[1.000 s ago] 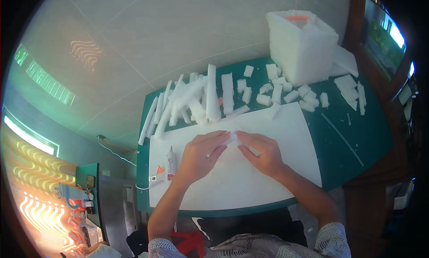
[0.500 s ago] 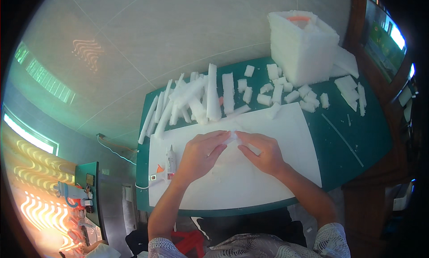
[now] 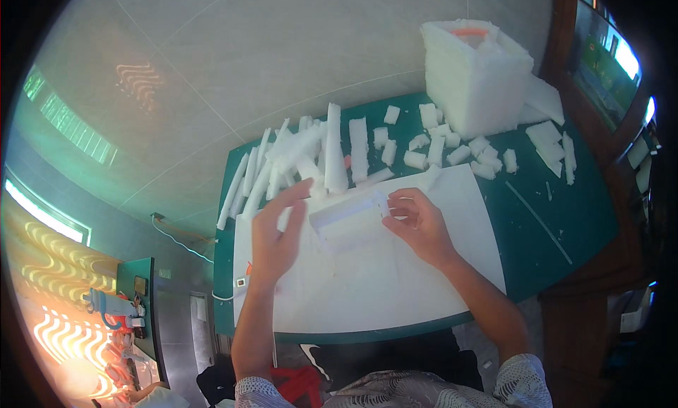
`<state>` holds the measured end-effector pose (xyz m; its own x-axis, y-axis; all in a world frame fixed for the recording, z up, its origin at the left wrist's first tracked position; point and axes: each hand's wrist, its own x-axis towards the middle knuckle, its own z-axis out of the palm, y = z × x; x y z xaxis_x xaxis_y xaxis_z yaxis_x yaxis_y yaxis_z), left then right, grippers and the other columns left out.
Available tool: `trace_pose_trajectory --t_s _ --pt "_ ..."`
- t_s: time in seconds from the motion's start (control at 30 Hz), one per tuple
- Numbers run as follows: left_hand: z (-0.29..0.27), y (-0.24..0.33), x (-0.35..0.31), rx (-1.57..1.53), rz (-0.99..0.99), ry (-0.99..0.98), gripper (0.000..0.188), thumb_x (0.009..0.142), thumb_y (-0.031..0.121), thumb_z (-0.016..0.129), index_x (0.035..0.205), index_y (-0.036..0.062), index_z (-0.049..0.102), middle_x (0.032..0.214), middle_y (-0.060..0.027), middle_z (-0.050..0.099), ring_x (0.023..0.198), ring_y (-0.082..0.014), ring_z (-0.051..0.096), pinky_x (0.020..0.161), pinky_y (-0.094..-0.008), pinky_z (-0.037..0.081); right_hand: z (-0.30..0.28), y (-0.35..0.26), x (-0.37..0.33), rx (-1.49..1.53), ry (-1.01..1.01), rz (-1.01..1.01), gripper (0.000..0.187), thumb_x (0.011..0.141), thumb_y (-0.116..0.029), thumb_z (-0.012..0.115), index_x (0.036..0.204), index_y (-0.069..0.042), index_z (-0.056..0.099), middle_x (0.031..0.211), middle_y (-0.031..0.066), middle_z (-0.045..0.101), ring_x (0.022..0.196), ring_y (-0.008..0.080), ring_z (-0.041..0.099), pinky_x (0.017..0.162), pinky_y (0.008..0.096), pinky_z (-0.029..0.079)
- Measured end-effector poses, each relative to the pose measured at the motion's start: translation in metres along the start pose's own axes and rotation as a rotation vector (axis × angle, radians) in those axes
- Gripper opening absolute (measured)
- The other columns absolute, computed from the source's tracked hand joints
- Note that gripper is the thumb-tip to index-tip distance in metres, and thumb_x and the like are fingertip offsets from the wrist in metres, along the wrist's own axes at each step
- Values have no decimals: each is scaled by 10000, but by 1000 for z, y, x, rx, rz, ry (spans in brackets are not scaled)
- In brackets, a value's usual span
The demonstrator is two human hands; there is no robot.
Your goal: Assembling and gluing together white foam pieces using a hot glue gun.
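A pale rectangular open frame or shallow tray (image 3: 344, 218), whitish with a violet tint, is at the far part of the white board (image 3: 367, 295). Curled around its right end are the fingers of my right hand (image 3: 421, 226), thumb on the near side. My left hand (image 3: 277, 235) is off to the left of the frame, fingers and thumb apart, holding nothing. The white glue bottle seen earlier is hidden behind that hand. Just beyond my left fingertips lies a pile of white foam strips (image 3: 293, 154).
Behind the board, several small foam chunks (image 3: 436, 143) are scattered on the green table (image 3: 544, 267). A large white foam box (image 3: 473, 86) stands at the far right. A thin white strip (image 3: 540, 221) lies right of the board; a small square object (image 3: 241, 282) sits at its left edge.
My hands have separated from a pinch over a small white piece. The left moved left and opened, now covering the glue bottle; the right shifted slightly right. The pale frame now shows between them.
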<state>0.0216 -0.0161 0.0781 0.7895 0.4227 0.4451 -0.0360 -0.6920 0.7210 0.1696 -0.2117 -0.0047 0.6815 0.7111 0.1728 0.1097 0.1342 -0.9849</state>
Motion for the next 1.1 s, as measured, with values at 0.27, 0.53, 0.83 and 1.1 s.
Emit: trace_pose_trajectory --t_s 0.27,0.53,0.83,1.1 --pt "-17 -16 -25 -189 -140 145 232 1014 132 482 1099 -20 635 1057 -75 681 938 -144 618 867 -291 460 -5 -1 4 198 7 158 506 860 -166 741 1256 -17 463 1184 187 622 1044 204 622 876 321 518" --pt "-28 -27 -52 -233 -187 112 189 990 81 520 1113 -26 615 1066 -113 663 936 -178 630 877 -298 470 -6 3 7 256 25 146 524 852 -155 745 1269 -28 455 1159 170 620 1038 200 622 869 316 515" --pt "-51 -25 -86 -136 -245 74 192 977 68 541 1128 -28 611 1057 -96 654 954 -171 629 734 -266 537 -28 -20 15 360 86 143 507 866 -98 715 1286 -33 439 1148 139 629 985 171 643 789 288 507" --pt "-68 -52 -116 -155 -231 108 177 964 30 535 1106 -33 621 1004 -95 657 897 -160 629 784 -281 515 -115 -78 53 146 352 -181 497 879 -129 708 1299 -59 450 1137 116 673 991 160 647 820 290 502"
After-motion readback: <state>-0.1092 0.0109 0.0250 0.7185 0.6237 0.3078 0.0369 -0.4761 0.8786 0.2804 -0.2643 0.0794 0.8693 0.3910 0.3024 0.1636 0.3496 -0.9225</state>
